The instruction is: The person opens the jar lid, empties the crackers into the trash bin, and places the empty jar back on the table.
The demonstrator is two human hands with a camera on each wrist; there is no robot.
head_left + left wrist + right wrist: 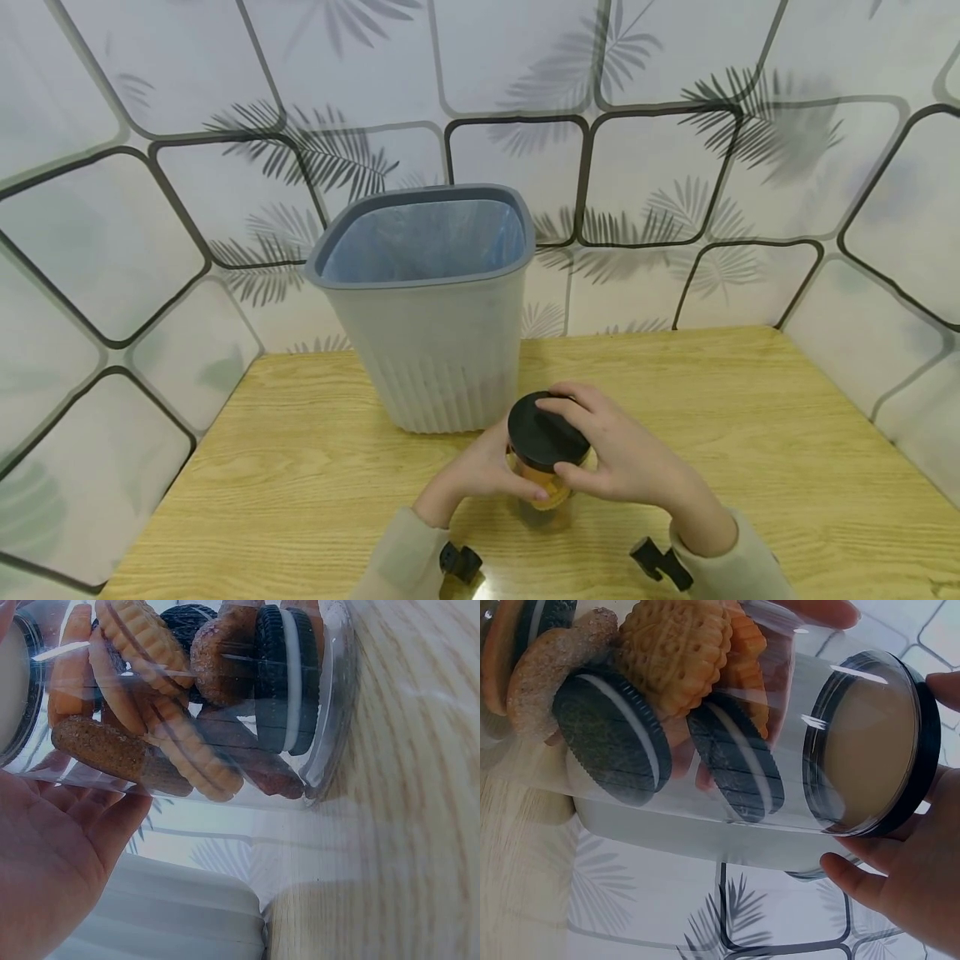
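A clear jar (553, 490) of cookies with a black lid (542, 427) stands upright near the front of the table. My left hand (480, 471) grips the jar's side below the lid, thumb across the front. From above, my right hand (626, 454) holds the lid, its fingers spread over the top and thumb at the near rim. Through the jar's wall in the left wrist view show ridged tan cookies (187, 742) and a dark sandwich cookie (281, 682) with white cream. In the right wrist view, the lid's edge (928, 750) sits at the jar's mouth, with fingers round it.
Behind the jar stands a pale grey trash bin (442, 354) with a darker rim and a bluish liner (442, 237). The wood-grain table (300, 483) reaches back to a leaf-patterned wall covering (652, 183), which also rises at both sides.
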